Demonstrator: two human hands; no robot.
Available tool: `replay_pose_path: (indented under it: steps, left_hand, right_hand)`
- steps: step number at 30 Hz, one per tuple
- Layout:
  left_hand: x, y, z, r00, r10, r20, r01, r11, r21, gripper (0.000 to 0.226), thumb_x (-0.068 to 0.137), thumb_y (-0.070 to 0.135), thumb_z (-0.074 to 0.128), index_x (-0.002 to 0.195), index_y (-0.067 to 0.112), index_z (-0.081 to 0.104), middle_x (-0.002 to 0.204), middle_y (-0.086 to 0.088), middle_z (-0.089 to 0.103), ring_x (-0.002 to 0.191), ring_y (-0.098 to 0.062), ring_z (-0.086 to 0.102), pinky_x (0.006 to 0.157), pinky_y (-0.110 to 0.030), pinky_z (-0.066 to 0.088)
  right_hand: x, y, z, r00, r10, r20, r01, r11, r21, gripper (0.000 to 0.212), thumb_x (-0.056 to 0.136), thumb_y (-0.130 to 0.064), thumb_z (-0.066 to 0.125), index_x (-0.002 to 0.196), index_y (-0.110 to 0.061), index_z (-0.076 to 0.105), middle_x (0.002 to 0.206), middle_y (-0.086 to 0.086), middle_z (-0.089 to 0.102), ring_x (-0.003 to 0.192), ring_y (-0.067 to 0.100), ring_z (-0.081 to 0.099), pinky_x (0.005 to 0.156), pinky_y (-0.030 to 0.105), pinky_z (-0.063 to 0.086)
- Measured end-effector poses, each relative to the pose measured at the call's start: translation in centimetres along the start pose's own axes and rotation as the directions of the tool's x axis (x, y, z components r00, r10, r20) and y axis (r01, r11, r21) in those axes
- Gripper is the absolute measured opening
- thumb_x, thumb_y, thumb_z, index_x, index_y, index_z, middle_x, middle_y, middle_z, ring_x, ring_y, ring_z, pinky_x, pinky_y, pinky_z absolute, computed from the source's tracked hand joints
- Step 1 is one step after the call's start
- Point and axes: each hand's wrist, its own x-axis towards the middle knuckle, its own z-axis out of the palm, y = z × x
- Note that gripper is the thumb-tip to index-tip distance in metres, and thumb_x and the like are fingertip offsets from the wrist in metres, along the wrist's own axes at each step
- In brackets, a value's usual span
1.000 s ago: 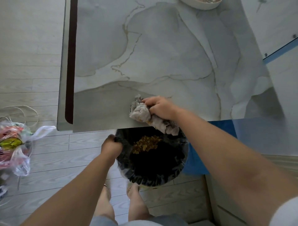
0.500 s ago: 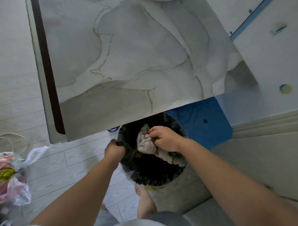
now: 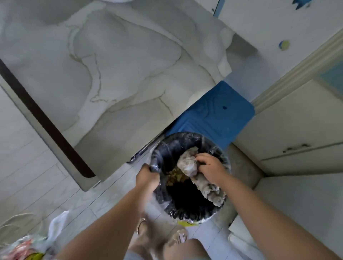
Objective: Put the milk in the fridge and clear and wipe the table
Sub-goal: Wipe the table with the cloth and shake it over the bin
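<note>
A round bin (image 3: 185, 213) lined with a dark bag stands off the near edge of the marble table (image 3: 111, 74). My left hand (image 3: 147, 178) grips the bin's left rim. My right hand (image 3: 210, 166) holds a crumpled grey cloth (image 3: 187, 164) over the bin's opening, its tail draped across the right rim. Yellowish crumbs (image 3: 174, 177) lie inside the bin under the cloth. The milk is not in view.
A blue stool (image 3: 219, 115) stands partly under the table beside the bin. Cream cabinets (image 3: 297, 133) rise at the right. A plastic bag with colourful contents (image 3: 27, 248) lies on the floor at bottom left. A white bowl's edge (image 3: 117, 1) shows at the table's far end.
My right hand carried the cloth off the table's edge and down over the bin. The bin, held by my left hand, came out from under the table edge, and the view swung.
</note>
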Motion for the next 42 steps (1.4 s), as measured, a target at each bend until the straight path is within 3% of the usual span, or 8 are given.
replay_pose_path:
  steps: [6, 12, 19, 23, 28, 33, 38, 42]
  left_hand:
    - [0.3, -0.3, 2.4, 1.0, 0.009, -0.016, -0.008, 0.999, 0.038, 0.01, 0.09, 0.007, 0.04, 0.097, 0.008, 0.046, 0.08, -0.009, 0.051, 0.061, -0.019, 0.046, 0.047, -0.029, 0.033]
    - [0.8, -2.4, 5.2, 0.999, 0.031, -0.043, -0.031, 1.0, 0.004, 0.005, 0.091, 0.007, 0.042, 0.095, 0.01, 0.044, 0.083, -0.008, 0.051, 0.063, -0.018, 0.045, 0.049, -0.029, 0.033]
    - [6.5, -5.4, 7.8, 0.995, 0.099, -0.022, -0.097, 0.992, 0.083, 0.022, 0.087, 0.0, 0.041, 0.08, 0.021, 0.037, 0.082, -0.011, 0.055, 0.062, -0.019, 0.045, 0.051, -0.03, 0.035]
    - [12.2, -6.7, 9.6, 0.981, 0.196, -0.008, -0.191, 0.965, 0.179, 0.011, 0.089, 0.002, 0.039, 0.09, 0.013, 0.044, 0.074, -0.008, 0.052, 0.059, -0.017, 0.043, 0.049, -0.029, 0.034]
    - [18.9, -9.2, 12.9, 0.963, 0.269, -0.018, -0.255, 0.931, 0.262, 0.012, 0.09, 0.007, 0.044, 0.1, 0.008, 0.049, 0.078, -0.003, 0.051, 0.069, -0.018, 0.047, 0.051, -0.028, 0.033]
    - [27.6, -10.0, 16.5, 0.945, 0.327, 0.017, -0.317, 0.901, 0.295, 0.012, 0.082, 0.006, 0.048, 0.092, 0.008, 0.053, 0.091, -0.012, 0.058, 0.09, -0.031, 0.056, 0.067, -0.03, 0.039]
    - [32.3, -9.1, 17.8, 0.913, 0.404, 0.048, -0.403, 0.88, 0.253, 0.024, 0.076, 0.002, 0.051, 0.098, 0.004, 0.06, 0.096, -0.019, 0.064, 0.093, -0.035, 0.062, 0.079, -0.038, 0.053]
    - [34.3, -9.3, 19.1, 0.884, 0.464, 0.058, -0.461, 0.843, 0.276, 0.026, 0.079, 0.006, 0.047, 0.103, 0.007, 0.057, 0.101, -0.016, 0.061, 0.095, -0.034, 0.059, 0.084, -0.043, 0.053]
  right_hand:
    - [-1.5, 2.5, -0.2, 0.961, 0.221, -0.167, -0.113, 0.864, 0.491, 0.031, 0.081, 0.007, 0.053, 0.087, -0.02, 0.067, 0.086, -0.004, 0.065, 0.086, 0.016, 0.059, 0.077, 0.025, 0.044]
    - [-1.7, 5.2, 2.3, 0.901, 0.365, -0.233, -0.097, 0.696, 0.712, 0.031, 0.083, 0.001, 0.051, 0.081, -0.026, 0.065, 0.078, -0.007, 0.064, 0.078, 0.012, 0.06, 0.066, 0.022, 0.048]
    - [0.7, 8.7, 7.6, 0.843, 0.52, -0.136, -0.025, 0.291, 0.956, 0.036, 0.085, -0.003, 0.048, 0.072, -0.025, 0.074, 0.083, 0.009, 0.071, 0.086, 0.032, 0.065, 0.084, 0.05, 0.052]
    - [4.9, 11.4, 11.8, 0.824, 0.558, -0.097, 0.037, 0.118, 0.992, 0.034, 0.088, -0.006, 0.046, 0.073, -0.023, 0.071, 0.082, 0.007, 0.069, 0.087, 0.031, 0.063, 0.084, 0.046, 0.051]
    - [10.6, 15.5, 18.2, 0.808, 0.583, -0.084, 0.029, 0.103, 0.994, 0.027, 0.084, -0.015, 0.051, 0.069, -0.012, 0.073, 0.065, 0.003, 0.071, 0.079, 0.029, 0.065, 0.079, 0.04, 0.052]
    - [17.1, 20.7, 21.8, 0.851, 0.519, -0.078, 0.063, 0.047, 0.997, 0.023, 0.086, -0.018, 0.053, 0.095, -0.008, 0.071, 0.077, 0.008, 0.071, 0.076, 0.028, 0.066, 0.072, 0.035, 0.052]
    - [21.4, 23.3, 22.0, 0.86, 0.481, -0.17, 0.141, 0.097, 0.985, 0.02, 0.09, -0.016, 0.047, 0.074, -0.014, 0.058, 0.069, 0.003, 0.06, 0.056, 0.013, 0.057, 0.054, 0.024, 0.046]
    - [22.9, 24.7, 23.4, 0.904, 0.413, -0.107, 0.132, -0.032, 0.991, 0.03, 0.091, -0.02, 0.044, 0.065, -0.015, 0.056, 0.047, -0.003, 0.057, 0.039, 0.01, 0.056, 0.04, 0.016, 0.041]
